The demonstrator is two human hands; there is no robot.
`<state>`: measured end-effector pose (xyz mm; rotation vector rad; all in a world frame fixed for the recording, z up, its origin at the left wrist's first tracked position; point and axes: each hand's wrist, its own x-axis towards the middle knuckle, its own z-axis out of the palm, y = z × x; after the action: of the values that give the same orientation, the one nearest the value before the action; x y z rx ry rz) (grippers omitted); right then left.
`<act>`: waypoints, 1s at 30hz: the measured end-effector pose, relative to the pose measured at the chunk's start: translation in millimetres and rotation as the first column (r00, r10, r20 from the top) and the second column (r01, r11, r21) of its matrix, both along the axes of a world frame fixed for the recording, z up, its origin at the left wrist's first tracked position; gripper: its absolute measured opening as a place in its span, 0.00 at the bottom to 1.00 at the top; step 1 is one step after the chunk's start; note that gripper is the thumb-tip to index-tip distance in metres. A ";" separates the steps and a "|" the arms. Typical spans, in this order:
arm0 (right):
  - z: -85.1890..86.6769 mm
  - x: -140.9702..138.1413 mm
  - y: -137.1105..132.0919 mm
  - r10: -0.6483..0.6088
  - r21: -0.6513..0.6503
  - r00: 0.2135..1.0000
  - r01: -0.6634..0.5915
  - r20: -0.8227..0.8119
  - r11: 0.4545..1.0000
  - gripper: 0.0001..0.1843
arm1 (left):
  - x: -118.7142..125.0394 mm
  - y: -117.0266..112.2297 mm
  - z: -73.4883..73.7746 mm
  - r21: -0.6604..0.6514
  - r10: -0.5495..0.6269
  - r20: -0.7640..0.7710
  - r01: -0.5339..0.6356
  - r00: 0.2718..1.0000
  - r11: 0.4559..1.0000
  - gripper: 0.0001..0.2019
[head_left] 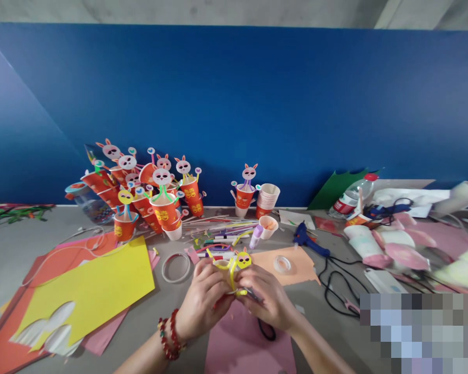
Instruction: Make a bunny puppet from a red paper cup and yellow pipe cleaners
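My left hand (206, 293) is closed around a paper cup, whose pale rim (220, 264) shows above the fingers. Yellow pipe cleaners (233, 274) stick out of the cup, and one bends down over its front. A yellow paper rabbit face (243, 258) with dark eyes stands at the cup's right side, close to my right fingers. My right hand (267, 296) is closed on scissors (253, 294); grey metal shows at the fingers and a black handle loop hangs below the palm. Most of the cup is hidden by both hands. Pink paper (249, 343) lies beneath them.
Finished rabbit cups (166, 213) crowd the back left. Stacked cups (268, 200) stand at the back middle. Yellow paper (101, 291) and a tape roll (176, 267) lie left. A blue glue gun (310, 240), its black cord and a bottle (353, 197) are right.
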<state>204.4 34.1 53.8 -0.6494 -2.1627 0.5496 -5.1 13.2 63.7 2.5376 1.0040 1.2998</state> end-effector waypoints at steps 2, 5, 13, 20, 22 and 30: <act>1.9 0.3 1.0 0.017 -0.024 1.000 -0.017 -0.007 1.000 0.06 | -0.1 0.4 -0.7 -0.010 -0.004 -0.012 0.004 1.000 1.000 0.05; 2.8 0.9 2.7 0.028 -0.045 1.000 -0.028 -0.012 0.999 0.08 | 0.1 1.2 -1.0 -0.019 -0.006 -0.016 0.006 1.000 1.000 0.06; -0.1 1.7 5.9 0.042 -0.068 0.999 -0.042 -0.001 0.997 0.10 | 1.6 2.2 1.5 -0.026 -0.003 -0.007 0.002 1.000 1.000 0.05; 4.8 0.1 6.0 0.024 -0.082 0.999 -0.026 -0.022 0.996 0.10 | 3.2 1.8 -0.3 -0.037 0.043 0.006 -0.043 0.999 0.998 0.05; 5.4 -0.4 6.0 0.028 -0.095 0.999 -0.031 -0.027 0.995 0.10 | 3.6 1.5 -0.9 -0.033 0.049 0.019 -0.048 0.999 0.998 0.05; 3.2 -0.8 4.8 0.028 -0.126 0.999 -0.031 -0.028 0.992 0.11 | 3.7 -1.0 -2.0 -0.044 0.038 0.039 -0.036 0.999 0.998 0.06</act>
<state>203.7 38.9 57.0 -0.6750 -2.1292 0.7114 -1.4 12.2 61.7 2.4627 1.0645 1.3177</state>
